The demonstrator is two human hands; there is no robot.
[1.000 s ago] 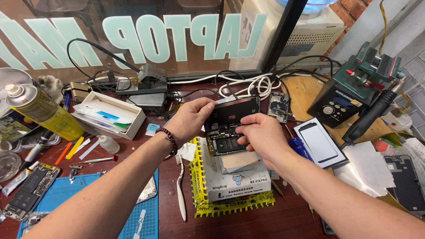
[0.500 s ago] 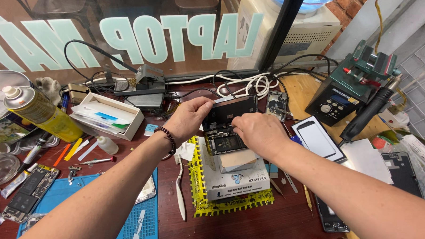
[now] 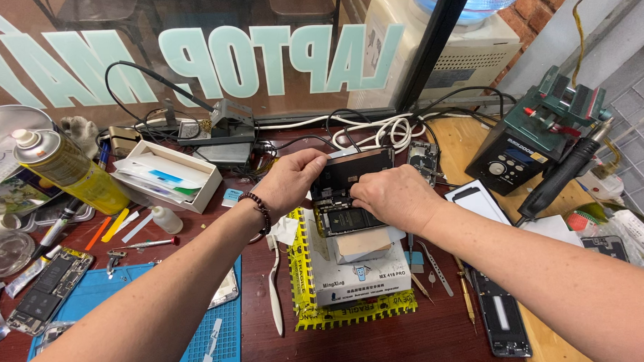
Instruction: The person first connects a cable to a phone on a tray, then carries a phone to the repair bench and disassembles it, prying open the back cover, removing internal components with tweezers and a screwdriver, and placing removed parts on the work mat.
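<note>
Your left hand (image 3: 290,181) pinches the top edge of the opened phone (image 3: 350,196), which rests on a white box (image 3: 361,271) at mid-bench; your right hand (image 3: 393,198) lies curled over its lower half, fingers pressing down. Keep the raised screen supported and lift evenly. The box sits on yellow tape-striped packaging (image 3: 310,309). Pale mirrored lettering (image 3: 283,58) spans the window behind.
</note>
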